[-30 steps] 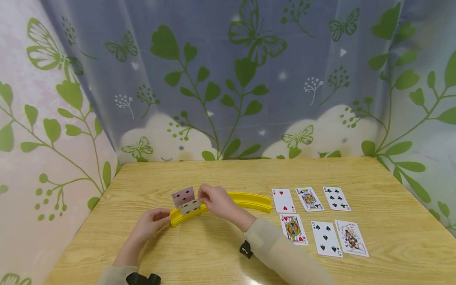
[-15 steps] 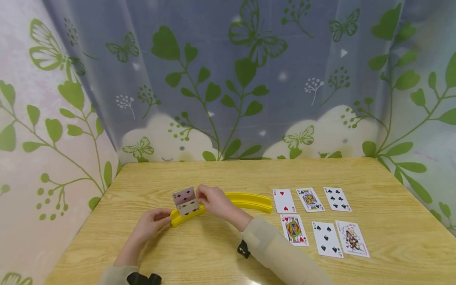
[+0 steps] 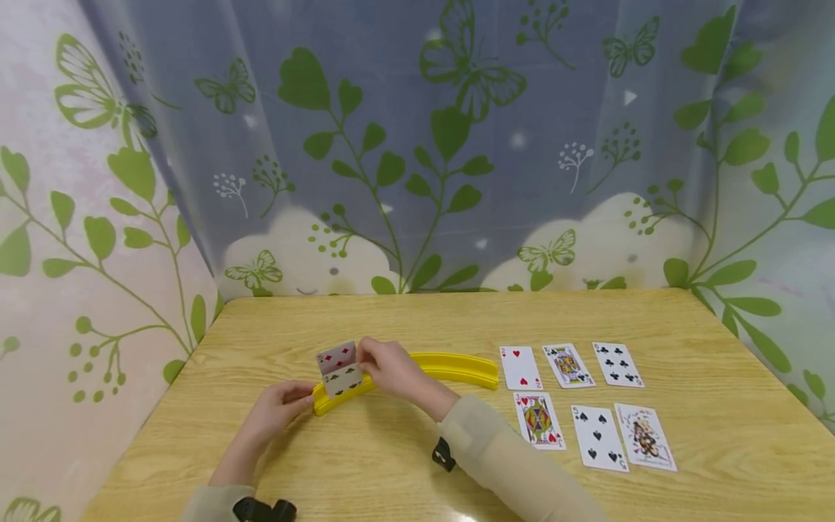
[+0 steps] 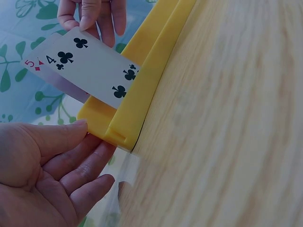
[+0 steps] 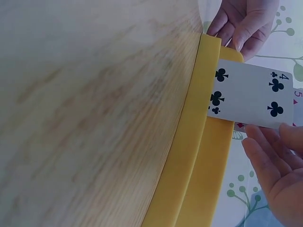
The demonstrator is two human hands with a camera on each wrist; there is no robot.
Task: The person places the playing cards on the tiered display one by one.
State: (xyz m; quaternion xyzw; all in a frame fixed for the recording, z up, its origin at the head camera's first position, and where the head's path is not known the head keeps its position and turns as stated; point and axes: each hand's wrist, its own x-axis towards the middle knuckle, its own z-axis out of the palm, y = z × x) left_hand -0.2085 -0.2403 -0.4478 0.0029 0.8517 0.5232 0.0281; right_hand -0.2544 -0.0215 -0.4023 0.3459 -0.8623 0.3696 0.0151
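The person's left hand pinches the left end of a curved yellow card holder, thumb laid against its rounded tip, with fingers touching the underside. The holder looks like smooth moulded plastic, a shallow arc with a groove running between two walls, and it rests on a wooden table with fine, pale, streaky grain. The right hand has the four of clubs between thumb and fingertips, gripped at its right edge; whether those fingers also catch the card behind, I can't tell. That four is a thin white rectangle with softly rounded corners, tilted, its lower edge tucked behind the holder's front wall near the left end. Just behind it the five of diamonds stands taller, its foot hidden from me.

To the right of the holder, six cards lie flat and face up in two loose rows: the two of hearts, a black king and the six of clubs farther off; the jack of hearts, the five of spades and a joker nearer. Behind the table hangs a softly creased blue-grey curtain, printed with green leaves and butterflies.
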